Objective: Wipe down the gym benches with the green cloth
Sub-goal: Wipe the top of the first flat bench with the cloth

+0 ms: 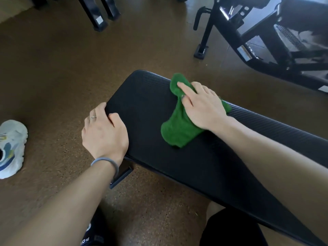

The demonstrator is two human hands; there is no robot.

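**Green cloth pressed on counter pad, right hand on top**

Black padded counter (pixel 147 110) is seen running from the centre toward the lower right, its ribbed surface facing up. The green cloth (pixel 177 128) is laid bunched on the pad near its far rounded end, touching the surface. The right hand (pixel 200 105) is placed flat over the cloth, fingers fairly straight and spread, index finger extended onto the cloth's upper fold; the cloth is pressed down, not pinched. The left hand (pixel 104 130) is set on the near-left edge of the pad, fingers curled over the edge and thumb on top, so the edge is gripped. A ring is worn on one finger and a grey band (pixel 106 162) on that wrist.

A white sneaker (pixel 11 148) is seen on the brown floor (pixel 53 77) at the left. A black machine frame (pixel 266 38) is stood at the upper right, well apart from the pad.
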